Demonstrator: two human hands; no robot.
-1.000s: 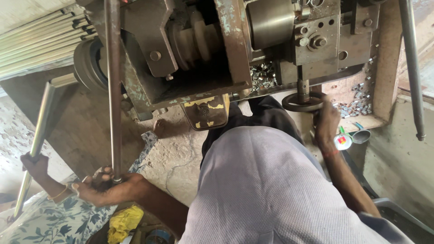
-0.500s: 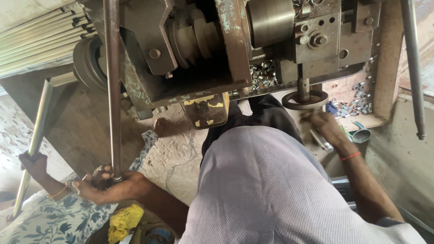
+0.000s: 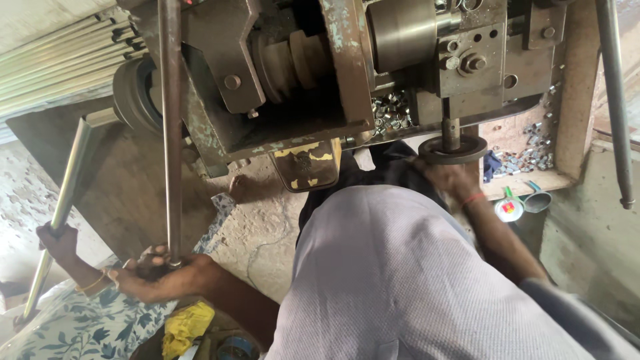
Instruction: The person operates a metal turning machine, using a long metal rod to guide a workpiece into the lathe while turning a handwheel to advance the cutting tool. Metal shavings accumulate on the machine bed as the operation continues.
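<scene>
My left hand [image 3: 157, 273] is closed around the lower end of a long dark steel rod [image 3: 171, 133], which runs up in front of a worn metal machine [image 3: 320, 73]. My right hand [image 3: 450, 179] reaches past my pale-shirted body [image 3: 400, 280] and presses against the lower edge of a round dark disc [image 3: 453, 150] on a short shaft under the machine. That hand is blurred, and its fingers are partly hidden by the disc. A red band sits on its wrist.
At far left another person's hand [image 3: 59, 241], in a floral sleeve, holds a shiny metal tube [image 3: 67, 193]. Several small nuts [image 3: 393, 110] lie in the machine and on the ledge [image 3: 533, 157]. A small cup [image 3: 537, 200] and round tin sit at right, and yellow cloth [image 3: 183, 327] below.
My right hand was on the disc, swung down to the right toward the cup, and is back at the disc. My left hand stays on the rod.
</scene>
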